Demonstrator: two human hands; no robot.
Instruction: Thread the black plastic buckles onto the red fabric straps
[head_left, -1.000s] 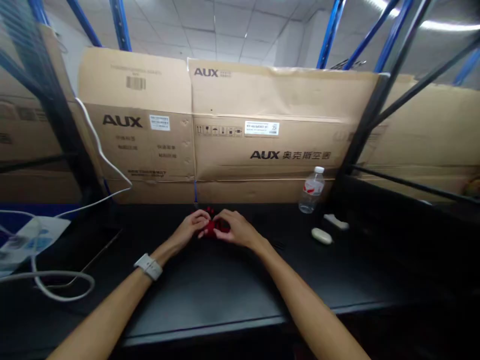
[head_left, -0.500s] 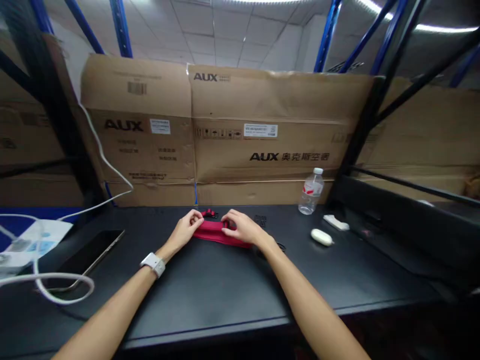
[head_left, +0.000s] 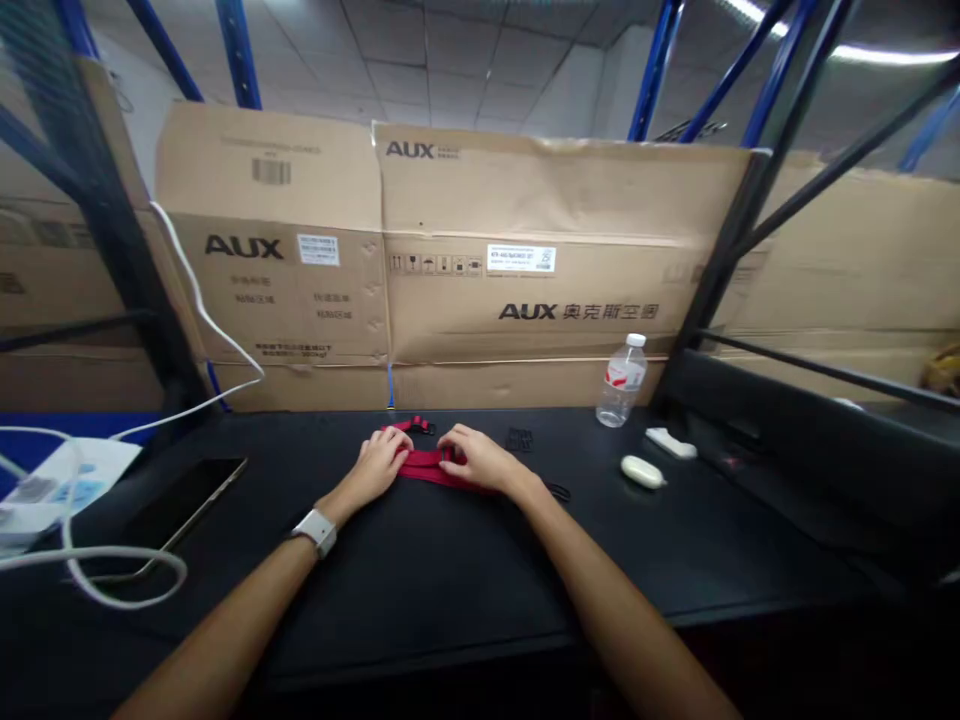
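Observation:
A red strap [head_left: 424, 463] lies across the black tabletop in front of me. My left hand [head_left: 381, 464] is closed on its left end, fingers bent over the fabric. With thumb and fingers, my right hand [head_left: 480, 458] pinches the strap further right, at a small dark slider or buckle partly hidden by the fingers. Just behind the strap lies another short red length [head_left: 414, 424] with a black buckle at its end. Several small black plastic pieces [head_left: 519, 440] sit behind my right hand. A thin black loop [head_left: 559, 491] pokes out beside my right wrist.
To the right stand a clear water bottle [head_left: 622, 382], a white oval object [head_left: 643, 473] and a white curved piece [head_left: 671, 443]. A phone [head_left: 180, 505] and looping white cable [head_left: 161, 600] lie at left. Cardboard [head_left: 517, 320] walls off the back; dark rack posts [head_left: 712, 270] flank the table.
My left hand has shifted slightly, with its fingers now lying more over the strap. The right hand has moved slightly left and keeps its pinch.

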